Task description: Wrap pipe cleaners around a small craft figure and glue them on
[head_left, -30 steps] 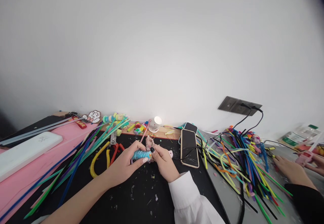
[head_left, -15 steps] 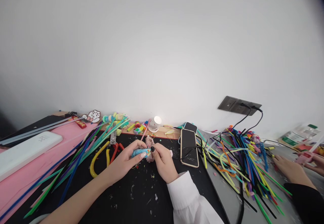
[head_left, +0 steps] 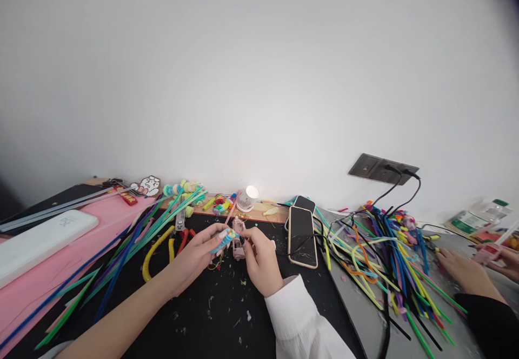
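1 blue piece (head_left: 225,240) in left hand (head_left: 200,251); right hand (head_left: 260,259) perhaps touching.

Bench (head_left: 206,332): black top, pale scraps (head_left: 248,316) scattered across; wooden strip (head_left: 281,216) along wall (head_left: 259,105), cup (head_left: 246,203) on strip. Left on black: yellow-handled tool (head_left: 146,259). Right: phone (head_left: 303,237) flat, second phone (head_left: 304,203) just behind. Far left: pink sheet (head_left: 24,307). Far right: grey surface (head_left: 352,299), pipe cleaners (head_left: 401,272) heaped.
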A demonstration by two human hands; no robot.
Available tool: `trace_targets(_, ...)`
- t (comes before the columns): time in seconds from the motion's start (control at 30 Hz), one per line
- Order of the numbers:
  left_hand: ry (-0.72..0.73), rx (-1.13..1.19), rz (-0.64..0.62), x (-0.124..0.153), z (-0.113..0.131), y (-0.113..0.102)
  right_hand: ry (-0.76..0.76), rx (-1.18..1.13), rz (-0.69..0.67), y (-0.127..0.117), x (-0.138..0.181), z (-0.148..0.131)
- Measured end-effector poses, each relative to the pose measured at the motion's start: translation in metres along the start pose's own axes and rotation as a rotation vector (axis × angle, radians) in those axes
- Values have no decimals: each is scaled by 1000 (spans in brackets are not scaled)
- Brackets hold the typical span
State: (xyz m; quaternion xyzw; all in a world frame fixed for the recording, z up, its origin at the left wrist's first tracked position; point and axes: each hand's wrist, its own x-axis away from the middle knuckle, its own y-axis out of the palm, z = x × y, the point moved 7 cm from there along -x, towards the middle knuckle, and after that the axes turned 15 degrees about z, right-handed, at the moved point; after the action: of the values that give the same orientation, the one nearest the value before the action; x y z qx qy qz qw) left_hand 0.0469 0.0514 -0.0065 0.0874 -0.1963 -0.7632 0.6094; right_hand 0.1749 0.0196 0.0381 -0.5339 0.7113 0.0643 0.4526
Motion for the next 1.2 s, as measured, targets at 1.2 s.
trace_targets(1.2,170,-471,117,3,11,-2,-73,119,1,6,6,-7)
